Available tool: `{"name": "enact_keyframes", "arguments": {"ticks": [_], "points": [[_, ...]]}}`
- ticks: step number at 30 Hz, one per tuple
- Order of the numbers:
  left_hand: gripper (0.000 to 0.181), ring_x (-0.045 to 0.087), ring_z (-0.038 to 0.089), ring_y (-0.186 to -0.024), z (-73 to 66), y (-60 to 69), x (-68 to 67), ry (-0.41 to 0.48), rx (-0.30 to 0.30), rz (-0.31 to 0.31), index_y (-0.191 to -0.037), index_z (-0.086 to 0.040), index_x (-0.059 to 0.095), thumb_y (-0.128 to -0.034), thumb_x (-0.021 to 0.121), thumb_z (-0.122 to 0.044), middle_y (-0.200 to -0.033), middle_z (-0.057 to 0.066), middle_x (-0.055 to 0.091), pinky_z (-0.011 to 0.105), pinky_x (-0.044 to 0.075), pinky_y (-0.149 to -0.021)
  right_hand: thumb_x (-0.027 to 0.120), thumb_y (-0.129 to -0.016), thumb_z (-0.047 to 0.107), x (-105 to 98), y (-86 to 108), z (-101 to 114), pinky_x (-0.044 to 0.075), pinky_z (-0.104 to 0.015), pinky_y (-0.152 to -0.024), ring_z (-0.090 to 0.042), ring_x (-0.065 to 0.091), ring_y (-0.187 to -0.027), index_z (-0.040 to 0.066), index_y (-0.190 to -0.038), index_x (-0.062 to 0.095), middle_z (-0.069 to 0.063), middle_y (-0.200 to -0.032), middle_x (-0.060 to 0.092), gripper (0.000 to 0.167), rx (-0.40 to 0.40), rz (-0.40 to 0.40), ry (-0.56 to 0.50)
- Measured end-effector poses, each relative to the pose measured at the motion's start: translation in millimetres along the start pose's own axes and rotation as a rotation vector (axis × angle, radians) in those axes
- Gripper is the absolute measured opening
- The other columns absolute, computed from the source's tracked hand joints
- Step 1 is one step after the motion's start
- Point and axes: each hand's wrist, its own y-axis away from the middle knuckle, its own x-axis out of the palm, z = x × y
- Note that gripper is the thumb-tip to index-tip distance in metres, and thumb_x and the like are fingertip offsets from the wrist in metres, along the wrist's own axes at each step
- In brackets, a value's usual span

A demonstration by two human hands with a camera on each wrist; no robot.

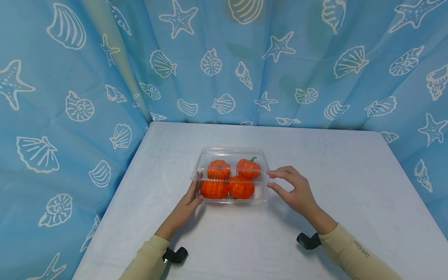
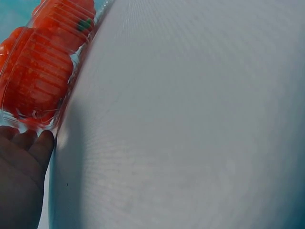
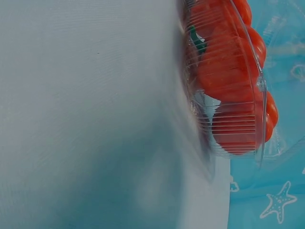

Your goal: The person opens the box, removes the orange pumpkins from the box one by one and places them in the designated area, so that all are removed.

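1. Head: we see a clear box (image 1: 259, 193) of orange pumpkins (image 1: 214, 189) on the bench (image 1: 343, 175); the left hand (image 1: 184, 209), fingers extended, touches its left side; the right hand (image 1: 297, 190), thumb and fingers apart, is just beside its right.
2. Left wrist: we see fingertips against the box.
3. Right wrist: we see pumpkins through ribbed plastic.

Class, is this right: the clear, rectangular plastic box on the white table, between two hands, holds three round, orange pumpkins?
The count is wrong: the head view shows that the clear, rectangular plastic box on the white table, between the left hand and the right hand, holds four round, orange pumpkins.
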Motion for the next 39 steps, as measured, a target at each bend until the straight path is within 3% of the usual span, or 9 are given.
{"name": "enact_keyframes", "arguments": {"ticks": [3,9,12,17,23,30,39], "points": [[0.073,0.009,0.031,-0.156,-0.7,0.0,-0.4,0.002,-0.013,0.003,-0.162,-0.001,0.003,-0.1064,0.049,-0.012,-0.170,0.016,0.007,0.037,0.012,-0.124,0.084,-0.076,-0.004,-0.6,-2.3,-0.1,0.049,-0.013,-0.091,-0.014,0.062,-0.099,0.013,-0.119,0.075,-0.001,-0.105,0.070,0.047,-0.003,-0.003,0.014],[0.075,0.008,0.029,-0.156,-0.2,-0.2,-0.6,0.025,0.025,0.028,-0.164,-0.007,-0.001,-0.1068,0.048,-0.012,-0.171,0.012,0.006,0.011,0.012,-0.116,0.081,-0.080,0.000,-2.8,-6.9,-1.3,0.048,-0.013,-0.094,-0.015,0.062,-0.102,0.014,-0.124,0.073,-0.001,-0.109,0.070,0.047,-0.011,0.010,0.030],[0.076,0.010,0.029,-0.156,0.3,-1.1,-0.6,0.023,0.056,0.031,-0.164,-0.009,-0.001,-0.1067,0.049,-0.012,-0.171,0.011,0.008,0.008,0.012,-0.114,0.078,-0.082,0.001,-3.9,-9.6,-1.5,0.048,-0.014,-0.095,-0.015,0.062,-0.102,0.014,-0.126,0.072,-0.001,-0.109,0.070,0.047,-0.015,0.006,0.034],[0.077,0.014,0.030,-0.155,1.4,-2.4,-0.7,0.007,0.080,0.028,-0.164,-0.012,-0.001,-0.1069,0.050,-0.014,-0.171,0.010,0.009,0.008,0.012,-0.115,0.076,-0.082,0.000,-4.6,-15.6,-1.8,0.047,-0.013,-0.096,-0.017,0.064,-0.101,0.013,-0.128,0.070,-0.002,-0.110,0.070,0.048,-0.032,-0.012,0.037],[0.077,0.016,0.032,-0.155,1.4,-2.6,-1.0,0.008,0.089,0.028,-0.163,-0.007,-0.002,-0.1068,0.050,-0.012,-0.170,0.014,0.010,0.008,0.012,-0.115,0.075,-0.083,-0.002,-4.6,-25.2,-1.1,0.049,-0.015,-0.096,-0.018,0.065,-0.096,0.011,-0.130,0.069,-0.004,-0.107,0.069,0.050,-0.051,-0.012,0.017],[0.076,0.017,0.030,-0.155,1.1,-2.3,-0.5,-0.002,0.072,0.023,-0.164,-0.007,-0.001,-0.1073,0.049,-0.013,-0.170,0.012,0.011,0.008,0.013,-0.115,0.075,-0.085,-0.004,-5.9,-39.5,-1.0,0.049,-0.014,-0.095,-0.019,0.065,-0.096,0.011,-0.133,0.067,-0.004,-0.105,0.069,0.051,-0.054,-0.044,0.057],[0.075,0.014,0.031,-0.155,1.5,-2.1,0.4,0.024,0.091,0.021,-0.164,-0.009,0.001,-0.1072,0.049,-0.013,-0.170,0.014,0.010,0.006,0.011,-0.113,0.073,-0.088,-0.007,-8.3,-56.9,-5.4,0.047,-0.010,-0.094,-0.022,0.066,-0.094,0.004,-0.123,0.064,-0.009,-0.106,0.069,0.038,-0.045,-0.120,0.088]]}}
